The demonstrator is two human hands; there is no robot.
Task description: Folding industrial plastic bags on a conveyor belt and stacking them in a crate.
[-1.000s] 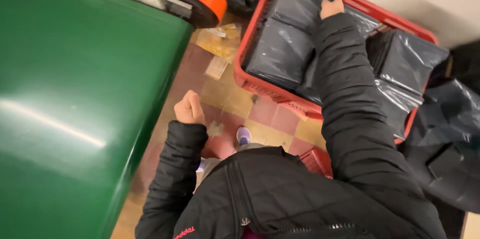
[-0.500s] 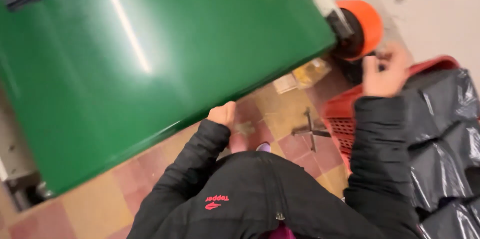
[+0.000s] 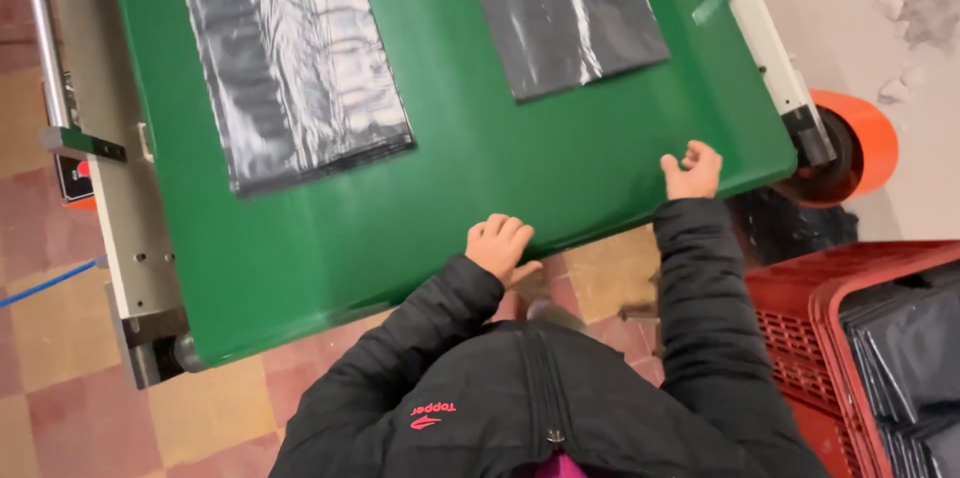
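My left hand [image 3: 498, 246] rests at the near edge of a wide green conveyor belt [image 3: 450, 188], fingers curled and holding nothing. Over the belt's near right corner, my right hand [image 3: 688, 170] has its fingers loosely apart and is empty. Two flat black plastic bags lie on the belt: a large one [image 3: 290, 58] at the left and a smaller one [image 3: 565, 8] at the right. Both bags are beyond my hands and untouched.
A red plastic crate [image 3: 800, 308] with black bags [image 3: 905, 358] inside stands at my right. An orange roller end cap [image 3: 862, 143] and the grey machine frame [image 3: 110, 198] flank the belt. The floor has red and yellow tiles.
My view swung from the red crate to the belt. My right hand left the bags in the crate and came over the belt's corner; my left hand rose to the belt's edge.
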